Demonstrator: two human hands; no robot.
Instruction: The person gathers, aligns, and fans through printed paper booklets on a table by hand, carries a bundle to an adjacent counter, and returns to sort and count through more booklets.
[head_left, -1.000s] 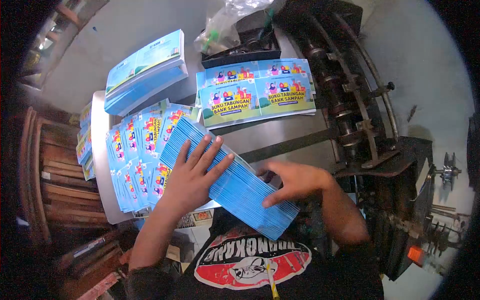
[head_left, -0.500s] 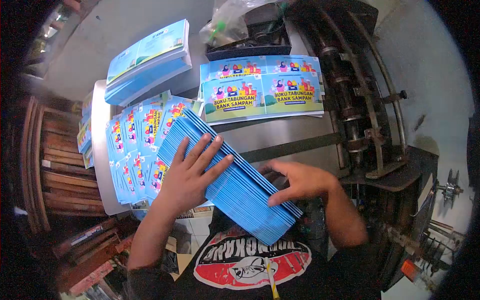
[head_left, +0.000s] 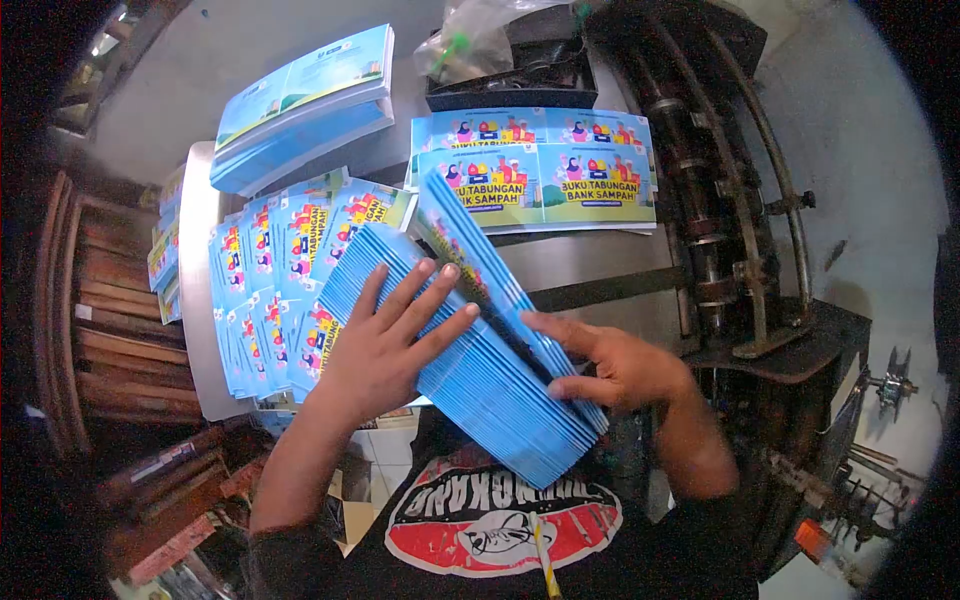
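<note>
A fanned stack of blue booklets (head_left: 505,405) slants down towards my chest, its spines overlapping in steps. My left hand (head_left: 385,345) lies flat on it, fingers spread. At the stack's right edge, my right hand (head_left: 625,365) pinches a few booklets (head_left: 520,285) between thumb and fingers. Their upper ends lean away from the rest, leaving a gap where a printed cover shows. Left of the stack, loose booklets with printed covers (head_left: 265,290) lie overlapping on the metal table.
Printed cover sheets (head_left: 590,190) are piled beyond my hands. A thick bent stack of printed sheets (head_left: 300,105) stands at the back left. Behind are a black box (head_left: 510,90) and a clear plastic bag (head_left: 465,45). A dark metal machine (head_left: 710,200) borders the right side.
My right hand has separated a few booklets from the stack's right edge, opening a gap at their upper ends. My left hand stays on the stack.
</note>
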